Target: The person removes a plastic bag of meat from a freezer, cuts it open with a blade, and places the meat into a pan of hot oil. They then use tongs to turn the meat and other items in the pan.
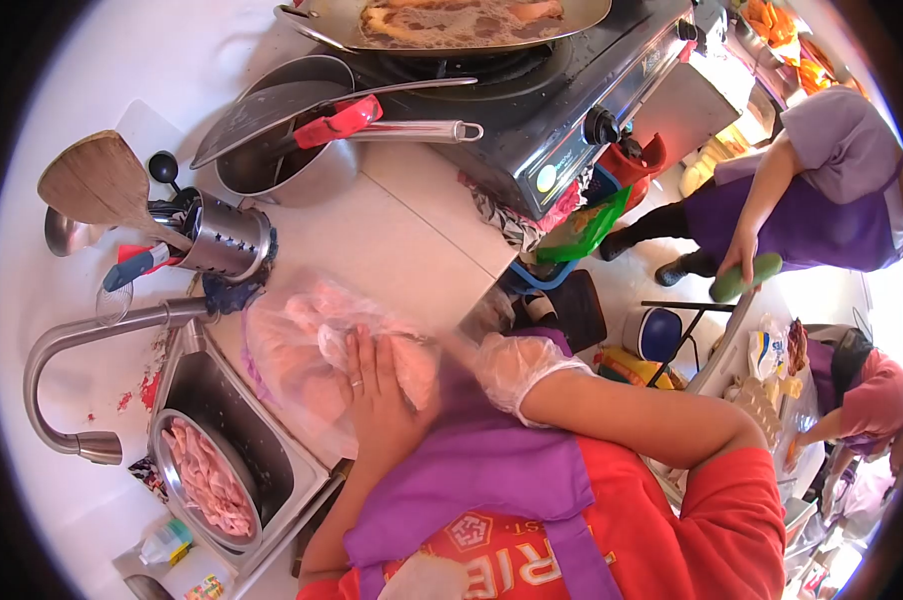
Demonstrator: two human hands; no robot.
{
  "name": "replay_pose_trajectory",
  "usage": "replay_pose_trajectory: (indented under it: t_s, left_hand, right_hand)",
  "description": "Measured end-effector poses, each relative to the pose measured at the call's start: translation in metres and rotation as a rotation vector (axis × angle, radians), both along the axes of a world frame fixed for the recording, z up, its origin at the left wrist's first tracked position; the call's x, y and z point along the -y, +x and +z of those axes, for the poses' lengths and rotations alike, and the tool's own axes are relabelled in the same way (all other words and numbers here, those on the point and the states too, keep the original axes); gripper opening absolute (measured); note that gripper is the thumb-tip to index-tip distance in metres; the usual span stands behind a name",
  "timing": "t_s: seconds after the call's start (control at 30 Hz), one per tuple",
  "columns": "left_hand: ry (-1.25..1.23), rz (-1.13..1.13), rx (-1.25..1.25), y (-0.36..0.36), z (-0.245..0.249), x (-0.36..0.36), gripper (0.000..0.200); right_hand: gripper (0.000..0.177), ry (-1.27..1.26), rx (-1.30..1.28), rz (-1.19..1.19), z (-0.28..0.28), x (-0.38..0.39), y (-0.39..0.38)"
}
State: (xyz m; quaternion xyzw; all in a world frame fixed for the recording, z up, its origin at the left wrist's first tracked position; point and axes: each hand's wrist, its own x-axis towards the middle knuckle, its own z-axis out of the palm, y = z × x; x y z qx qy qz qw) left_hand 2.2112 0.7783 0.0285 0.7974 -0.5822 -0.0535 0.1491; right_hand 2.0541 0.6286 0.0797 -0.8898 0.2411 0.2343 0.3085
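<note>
A clear plastic bag of raw chicken pieces (302, 370) lies on the tiled counter by the sink. My left hand (380, 385), bare and with a ring on one finger, rests on the bag with its fingers stretched out flat. Close to the bag's right side is my right hand (517, 368), in a loose clear plastic glove. Its fingers are smeared by motion, so I cannot make out whether they hold anything. A metal bowl of raw meat strips (212, 485) sits in the sink (282, 440).
Behind the bag stand a utensil holder (230, 235), a pot (312, 170) with a lid leaning over it, and a gas stove (562, 130) bearing a pan of bubbling food (462, 25). A faucet (47, 370) arches over the sink. At right, a co-worker holds a green vegetable (747, 278).
</note>
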Motion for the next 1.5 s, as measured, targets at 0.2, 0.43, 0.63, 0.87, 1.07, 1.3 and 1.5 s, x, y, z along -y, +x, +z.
replay_pose_trajectory:
  t_s: [0.2, 0.43, 0.63, 0.87, 1.07, 1.3, 1.5]
  left_hand:
    - [0.04, 0.011, 0.01, -0.002, 0.011, 0.006, 0.084]
    - [0.059, -0.013, 0.033, 0.004, 0.018, 0.011, 0.089]
    - [0.056, -0.006, 0.017, 0.006, 0.02, 0.015, 0.095]
    - [0.041, 0.013, -0.06, 0.006, 0.024, 0.025, 0.098]
    - [0.028, -0.016, -0.053, 0.008, 0.019, 0.022, 0.101]
    - [0.013, -0.022, -0.09, 0.013, 0.013, 0.022, 0.113]
    - [-0.104, 0.009, -0.068, 0.011, 0.006, 0.023, 0.111]
  right_hand:
    - [0.062, 0.072, -0.034, -0.06, 0.016, 0.012, 0.005]
    - [0.051, -0.014, -0.071, -0.077, 0.067, 0.014, -0.014]
    - [0.045, -0.206, 0.097, -0.291, 0.058, 0.035, -0.016]
    - [0.041, -0.421, 0.532, -0.235, -0.038, 0.056, 0.051]
    - [0.029, -0.244, 0.555, 0.185, -0.029, 0.042, 0.06]
    - [0.036, -0.132, 0.749, 0.104, -0.074, 0.032, 0.082]
    - [0.03, -0.108, 0.299, 0.164, -0.043, 0.043, 0.099]
